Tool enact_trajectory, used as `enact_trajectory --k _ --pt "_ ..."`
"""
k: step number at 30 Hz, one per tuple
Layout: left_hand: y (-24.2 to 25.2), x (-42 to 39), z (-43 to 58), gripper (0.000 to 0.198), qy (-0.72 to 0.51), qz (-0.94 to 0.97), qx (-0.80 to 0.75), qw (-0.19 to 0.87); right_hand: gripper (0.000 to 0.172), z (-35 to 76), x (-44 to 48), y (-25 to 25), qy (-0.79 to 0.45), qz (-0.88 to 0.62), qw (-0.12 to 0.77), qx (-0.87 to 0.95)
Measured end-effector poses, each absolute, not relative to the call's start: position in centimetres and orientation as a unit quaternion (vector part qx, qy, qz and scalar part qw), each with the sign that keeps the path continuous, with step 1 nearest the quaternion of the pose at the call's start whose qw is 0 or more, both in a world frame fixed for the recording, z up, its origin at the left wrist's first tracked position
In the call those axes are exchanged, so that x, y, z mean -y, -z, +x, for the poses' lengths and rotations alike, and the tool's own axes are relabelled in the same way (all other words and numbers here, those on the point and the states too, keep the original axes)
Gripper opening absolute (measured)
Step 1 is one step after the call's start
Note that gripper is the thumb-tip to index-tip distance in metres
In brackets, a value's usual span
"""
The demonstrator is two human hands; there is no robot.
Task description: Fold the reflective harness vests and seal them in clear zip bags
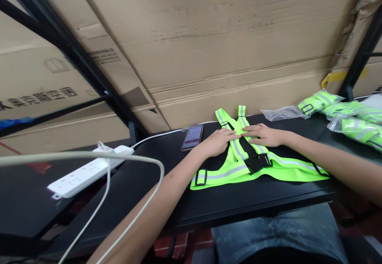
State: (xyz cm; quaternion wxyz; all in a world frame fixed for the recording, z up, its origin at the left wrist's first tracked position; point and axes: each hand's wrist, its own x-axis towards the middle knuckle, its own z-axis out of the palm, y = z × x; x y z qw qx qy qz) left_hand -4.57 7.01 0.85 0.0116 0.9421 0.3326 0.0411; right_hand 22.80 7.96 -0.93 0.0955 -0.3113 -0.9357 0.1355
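A neon-green reflective vest [229, 171] made of straps with silver stripes lies spread on the black table. Its black buckle [258, 163] is fastened at the front of the waist strap. My left hand [219, 141] rests on the left side of the crossed straps, fingers stretched out and pointing right. From the other side, my right hand [264, 135] lies flat on the straps with its fingers spread. The two sets of fingertips come close together near the crossing. Both shoulder straps reach up toward the cardboard behind.
A phone [192, 137] lies left of the vest. Farther left is a white power strip [86, 173], with a pale cable [134, 156] looping across the foreground. Bagged green vests [355, 128] are piled at the right. Cardboard [223, 49] stands behind the table [209, 212].
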Motion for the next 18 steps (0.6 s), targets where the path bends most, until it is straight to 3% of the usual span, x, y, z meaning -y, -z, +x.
enact_trajectory --k 5,8,13,18 --pt "-2.2 -7.5 -3.7 0.042 -0.032 0.950 -0.309 -0.038 0.061 22.9 -8.2 1.3 -0.114 -0.318 0.142 0.930" --pt "-3.3 -7.4 -3.3 0.047 -0.030 0.937 -0.345 -0.048 0.063 23.1 -8.4 1.4 -0.111 -0.337 0.156 0.922" --pt "-3.8 -7.7 -1.9 0.049 -0.031 0.921 -0.386 -0.050 0.052 23.3 -8.4 0.8 -0.091 -0.345 0.132 0.925" --pt "-2.6 -8.3 -0.3 0.062 0.018 0.937 -0.349 -0.026 0.041 23.2 -8.1 0.1 -0.085 -0.329 0.142 0.930"
